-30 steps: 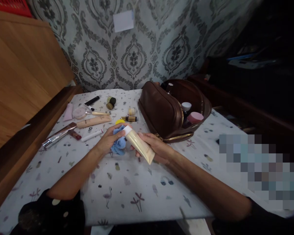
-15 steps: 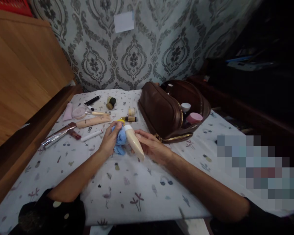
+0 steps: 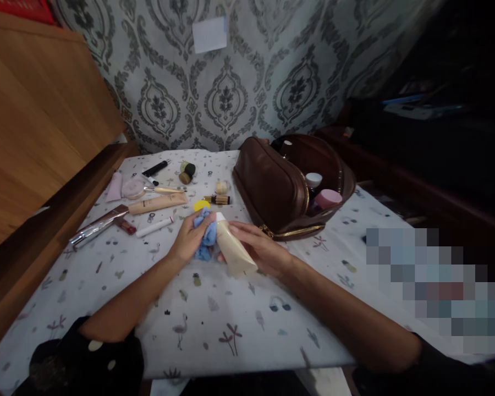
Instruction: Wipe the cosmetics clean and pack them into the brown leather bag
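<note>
My right hand is closed round a cream squeeze tube with a white cap, its flat end tilted down toward me. A crumpled blue cloth is pinched in my left hand, close against the cap end of the tube. Just beyond the cloth lies a yellow round item. To the right of my right hand stands an open brown makeup bag; a pink-lidded jar and a white-capped bottle show inside it.
On the patterned tablecloth to the left lie a beige tube, a shiny metallic tube, a white pen-like stick, a brush and a pink tube. A wooden panel borders the left side; a patterned wall stands behind.
The cream tube has turned in my right hand, so its broad flat side now shows. Both hands have shifted slightly right, and more of the yellow item is visible.
</note>
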A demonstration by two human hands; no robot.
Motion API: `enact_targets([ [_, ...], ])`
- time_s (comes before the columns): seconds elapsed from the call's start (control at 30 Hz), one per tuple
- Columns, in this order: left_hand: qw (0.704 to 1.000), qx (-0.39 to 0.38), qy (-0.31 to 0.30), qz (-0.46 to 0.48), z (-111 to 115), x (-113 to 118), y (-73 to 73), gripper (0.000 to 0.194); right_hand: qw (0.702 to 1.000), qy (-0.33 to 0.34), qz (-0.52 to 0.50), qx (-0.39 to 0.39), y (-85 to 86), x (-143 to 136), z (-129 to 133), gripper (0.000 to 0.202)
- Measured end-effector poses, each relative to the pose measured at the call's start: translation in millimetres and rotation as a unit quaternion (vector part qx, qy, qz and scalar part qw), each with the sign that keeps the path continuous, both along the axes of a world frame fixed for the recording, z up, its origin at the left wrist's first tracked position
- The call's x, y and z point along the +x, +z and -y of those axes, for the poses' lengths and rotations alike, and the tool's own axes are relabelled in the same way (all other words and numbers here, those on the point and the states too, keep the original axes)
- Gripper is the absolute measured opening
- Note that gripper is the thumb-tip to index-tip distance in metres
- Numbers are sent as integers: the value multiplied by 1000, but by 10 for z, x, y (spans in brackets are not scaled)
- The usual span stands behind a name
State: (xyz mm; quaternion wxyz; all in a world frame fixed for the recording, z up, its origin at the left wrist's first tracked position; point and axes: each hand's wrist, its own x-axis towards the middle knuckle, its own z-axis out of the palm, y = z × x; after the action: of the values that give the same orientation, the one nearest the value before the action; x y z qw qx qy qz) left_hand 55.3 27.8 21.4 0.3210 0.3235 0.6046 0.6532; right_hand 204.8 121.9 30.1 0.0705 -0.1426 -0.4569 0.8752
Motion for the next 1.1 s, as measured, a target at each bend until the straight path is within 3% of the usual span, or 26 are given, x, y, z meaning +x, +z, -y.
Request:
enact_targets([
  [0.17,999,-16,42,25,-27,-9,-44,48,999,18,-12,-36,23,12,-10,35],
  [0.33,999,7,1,-43,-5,20,-23,43,999,-19,-23,-42,-15,-16,-4,34],
  [0.5,989,1,-86,-117,58,62,48,39,998,-37,-3,-48,-52,-38,-11,38],
  [0.67,987,1,-39,-157,66,86,36,50,998,-58,-2,-39,-23,-35,-3,40],
  [0.8,978,-12,-75,-193,85,103,15,53,996,-77,-16,-35,15,-28,-8,41],
  [0.97,929,-71,-148,-331,133,63,71,51,992,-122,-23,-22,-4,-35,-65,37],
  [1.1,851,-157,-197,-460,133,-17,150,46,987,-158,-9,-16,-44,-43,-109,29],
])
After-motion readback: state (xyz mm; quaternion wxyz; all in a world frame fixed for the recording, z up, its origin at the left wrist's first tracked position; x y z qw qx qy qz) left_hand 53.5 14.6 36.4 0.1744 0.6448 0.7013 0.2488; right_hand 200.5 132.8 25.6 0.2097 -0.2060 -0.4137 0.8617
